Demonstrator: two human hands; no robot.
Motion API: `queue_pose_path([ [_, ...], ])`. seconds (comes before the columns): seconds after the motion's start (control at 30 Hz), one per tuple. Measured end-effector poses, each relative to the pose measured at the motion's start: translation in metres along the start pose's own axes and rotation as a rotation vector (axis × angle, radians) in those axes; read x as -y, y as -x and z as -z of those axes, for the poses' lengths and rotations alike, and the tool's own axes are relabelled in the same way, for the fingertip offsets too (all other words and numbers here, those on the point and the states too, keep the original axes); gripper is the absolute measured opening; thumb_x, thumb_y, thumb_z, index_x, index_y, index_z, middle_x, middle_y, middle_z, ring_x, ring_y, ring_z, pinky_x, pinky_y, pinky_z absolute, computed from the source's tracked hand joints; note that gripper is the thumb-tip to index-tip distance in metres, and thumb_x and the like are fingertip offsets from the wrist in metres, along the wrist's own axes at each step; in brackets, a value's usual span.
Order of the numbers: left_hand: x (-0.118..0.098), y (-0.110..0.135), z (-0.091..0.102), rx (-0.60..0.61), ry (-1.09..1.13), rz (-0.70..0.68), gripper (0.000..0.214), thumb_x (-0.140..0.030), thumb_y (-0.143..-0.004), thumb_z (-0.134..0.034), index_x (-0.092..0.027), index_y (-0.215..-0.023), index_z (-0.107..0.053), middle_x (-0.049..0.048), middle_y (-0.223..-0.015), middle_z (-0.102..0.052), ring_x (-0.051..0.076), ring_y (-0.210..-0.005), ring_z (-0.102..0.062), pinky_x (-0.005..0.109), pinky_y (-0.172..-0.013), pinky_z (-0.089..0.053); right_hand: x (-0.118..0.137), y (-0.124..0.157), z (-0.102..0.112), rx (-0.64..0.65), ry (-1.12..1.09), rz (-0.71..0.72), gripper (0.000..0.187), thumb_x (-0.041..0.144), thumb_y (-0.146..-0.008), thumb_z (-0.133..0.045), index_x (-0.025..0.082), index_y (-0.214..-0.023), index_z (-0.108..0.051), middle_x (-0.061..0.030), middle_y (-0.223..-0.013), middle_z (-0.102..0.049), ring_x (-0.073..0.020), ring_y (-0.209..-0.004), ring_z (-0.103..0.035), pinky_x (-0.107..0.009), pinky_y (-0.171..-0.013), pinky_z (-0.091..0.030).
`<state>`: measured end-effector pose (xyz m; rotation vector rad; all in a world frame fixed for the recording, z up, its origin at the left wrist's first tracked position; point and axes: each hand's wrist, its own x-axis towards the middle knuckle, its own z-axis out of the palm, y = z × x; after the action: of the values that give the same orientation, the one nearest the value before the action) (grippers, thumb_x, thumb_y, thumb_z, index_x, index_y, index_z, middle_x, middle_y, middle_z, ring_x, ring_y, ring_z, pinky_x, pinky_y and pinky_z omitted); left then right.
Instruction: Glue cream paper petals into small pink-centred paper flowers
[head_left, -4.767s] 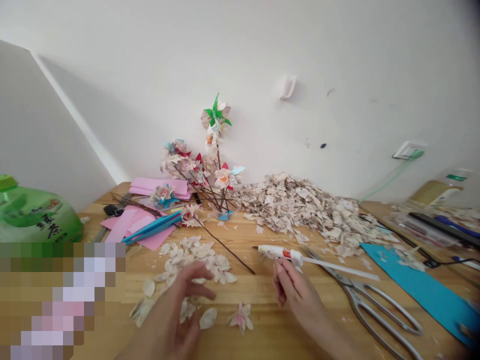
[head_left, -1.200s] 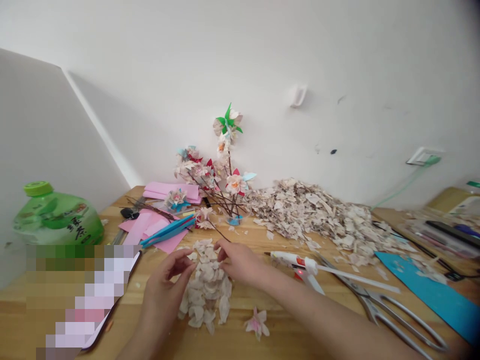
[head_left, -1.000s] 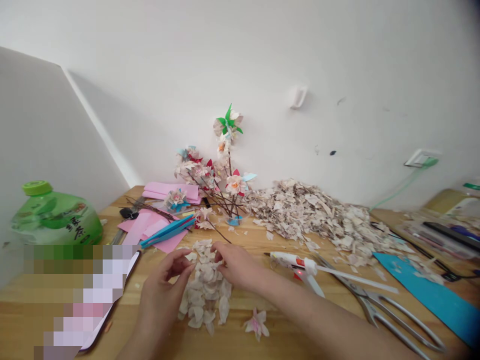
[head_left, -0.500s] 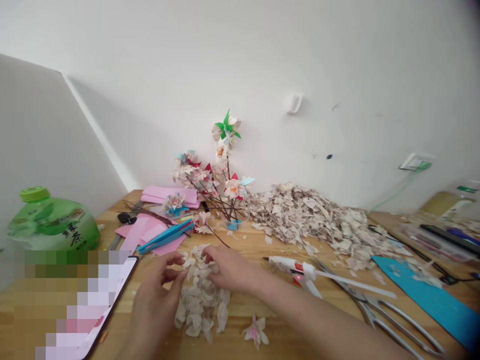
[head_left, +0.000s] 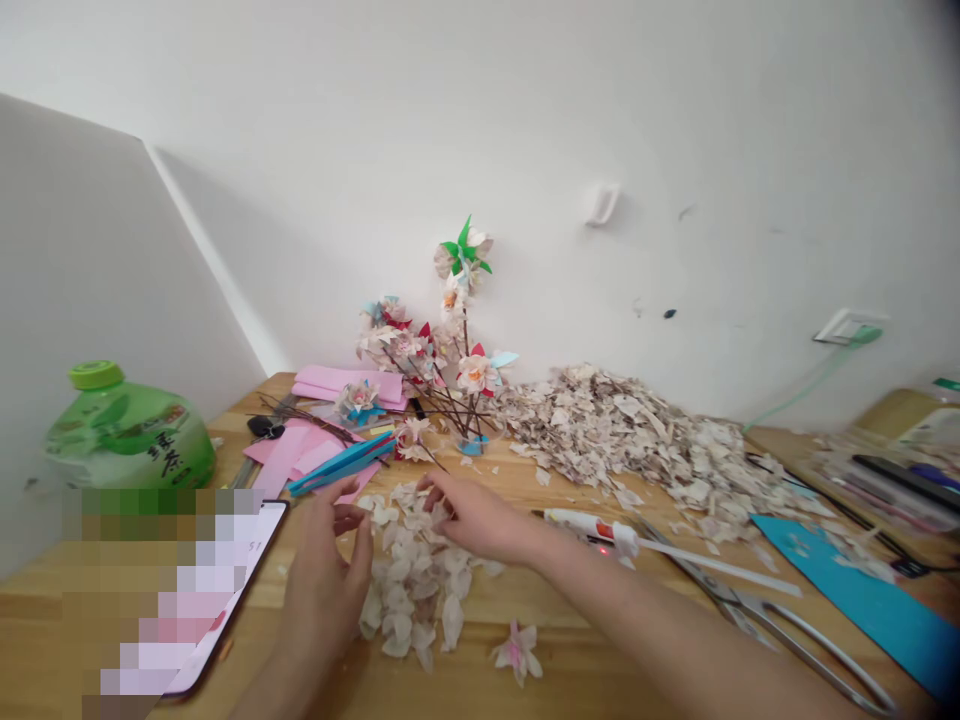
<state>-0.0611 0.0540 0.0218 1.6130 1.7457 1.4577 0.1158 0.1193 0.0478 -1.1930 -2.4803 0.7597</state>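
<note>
Pale, dried-looking petals (head_left: 416,595) lie in a small loose heap in the middle of the wooden table. My left hand (head_left: 334,560) is at the heap's left edge, its fingers curved with a gap to the thumb, and nothing shows in it. Over the heap's upper right is my right hand (head_left: 472,515), fingers bent and spread apart; its fingertips hover at or just touch the petals, I cannot tell which. Below the heap rests a single white flower with a pink centre (head_left: 517,652).
Behind stand handmade flowers on twigs (head_left: 474,375) beside a large pile of papery flakes (head_left: 622,430). To the right lie a glue gun (head_left: 592,522), scissors (head_left: 739,600) and a blue sheet (head_left: 847,590). On the left are a phone (head_left: 251,560) and a green bottle (head_left: 131,425).
My left hand's fingers have spread from near-pinching. My right hand has lifted slightly off the petals, which now lie more spread out. The view has shifted a little.
</note>
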Motion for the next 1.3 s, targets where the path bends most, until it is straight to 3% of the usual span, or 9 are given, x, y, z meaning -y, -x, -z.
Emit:
queue_pose_path([
  [0.2, 0.003, 0.01, -0.012, 0.258, 0.085, 0.098, 0.038, -0.036, -0.085, -0.035, -0.021, -0.121, -0.034, 0.0116, -0.111, -0.056, 0.021, -0.086, -0.065, 0.037, -0.068, -0.052, -0.008, 0.003, 0.003, 0.022, -0.151, -0.079, 0.038, 0.005, -0.071, -0.051, 0.02, -0.106, -0.047, -0.0018, -0.09, -0.066, -0.0116, -0.062, -0.062, -0.021, -0.052, -0.045],
  [0.3, 0.002, 0.015, -0.015, 0.428, 0.098, 0.156, 0.049, -0.043, -0.086, -0.031, -0.023, -0.129, -0.025, 0.0145, -0.122, -0.053, 0.023, -0.095, -0.063, 0.041, -0.081, -0.048, -0.007, 0.007, 0.002, 0.015, -0.172, -0.101, 0.035, 0.007, -0.071, -0.053, 0.019, -0.104, -0.049, -0.0022, -0.087, -0.068, -0.013, -0.069, -0.064, -0.022, -0.058, -0.046],
  [0.37, 0.001, 0.015, -0.015, 0.469, 0.041, 0.18, 0.052, -0.047, -0.085, -0.029, -0.021, -0.131, -0.024, 0.0158, -0.126, -0.05, 0.025, -0.102, -0.06, 0.043, -0.088, -0.043, -0.006, 0.009, 0.003, -0.007, -0.161, -0.12, 0.033, 0.008, -0.071, -0.055, 0.017, -0.102, -0.051, -0.0031, -0.085, -0.068, -0.0148, -0.076, -0.064, -0.023, -0.063, -0.046],
  [0.47, -0.002, 0.013, -0.012, 0.426, -0.061, 0.203, 0.054, -0.049, -0.085, -0.026, -0.02, -0.131, -0.026, 0.0159, -0.127, -0.05, 0.027, -0.102, -0.059, 0.045, -0.09, -0.04, -0.006, 0.011, 0.005, -0.043, -0.122, -0.163, 0.029, 0.01, -0.072, -0.054, 0.016, -0.1, -0.054, -0.0051, -0.085, -0.068, -0.0164, -0.077, -0.063, -0.025, -0.063, -0.045],
  [0.67, -0.006, 0.008, -0.007, 0.326, -0.092, 0.226, 0.05, -0.052, -0.084, -0.025, -0.025, -0.126, -0.029, 0.0114, -0.121, -0.053, 0.026, -0.091, -0.063, 0.043, -0.079, -0.045, -0.008, 0.011, -0.001, -0.08, 0.011, -0.192, 0.029, 0.012, -0.07, -0.055, 0.019, -0.098, -0.057, -0.003, -0.084, -0.067, -0.0177, -0.076, -0.061, -0.027, -0.064, -0.04],
  [0.8, -0.004, 0.011, -0.01, 0.408, 0.073, 0.188, 0.05, -0.051, -0.084, -0.029, -0.025, -0.126, -0.03, 0.0102, -0.124, -0.051, 0.022, -0.09, -0.063, 0.037, -0.078, -0.046, -0.005, 0.006, -0.01, -0.077, 0.074, -0.174, 0.039, 0.012, -0.066, -0.059, 0.019, -0.105, -0.055, -0.0042, -0.09, -0.066, -0.0201, -0.084, -0.058, -0.028, -0.068, -0.038],
  [0.9, -0.002, 0.013, -0.012, 0.445, 0.053, 0.189, 0.051, -0.051, -0.083, -0.031, -0.023, -0.127, -0.032, 0.0118, -0.123, -0.052, 0.024, -0.093, -0.062, 0.04, -0.083, -0.044, -0.004, 0.001, -0.016, -0.065, 0.084, -0.164, 0.046, 0.01, -0.062, -0.06, 0.019, -0.107, -0.053, -0.0052, -0.091, -0.065, -0.0211, -0.085, -0.057, -0.028, -0.067, -0.038],
  [1.17, -0.004, 0.009, -0.012, 0.322, -0.045, 0.176, 0.047, -0.049, -0.083, -0.033, -0.021, -0.121, -0.038, 0.0117, -0.123, -0.053, 0.024, -0.092, -0.062, 0.041, -0.08, -0.046, -0.008, -0.008, -0.018, -0.11, -0.032, -0.2, 0.037, 0.007, -0.068, -0.054, 0.02, -0.103, -0.055, -0.0015, -0.078, -0.065, -0.0165, -0.07, -0.059, -0.026, -0.06, -0.038],
  [1.3, 0.0, 0.011, -0.013, 0.233, -0.125, 0.04, 0.041, -0.041, -0.083, -0.038, -0.019, -0.118, -0.039, 0.0129, -0.119, -0.055, 0.025, -0.095, -0.061, 0.042, -0.078, -0.048, -0.012, -0.005, -0.017, -0.125, -0.199, -0.254, 0.033, 0.007, -0.067, -0.056, 0.021, -0.096, -0.056, 0.0014, -0.073, -0.064, -0.0117, -0.055, -0.059, -0.022, -0.052, -0.039],
])
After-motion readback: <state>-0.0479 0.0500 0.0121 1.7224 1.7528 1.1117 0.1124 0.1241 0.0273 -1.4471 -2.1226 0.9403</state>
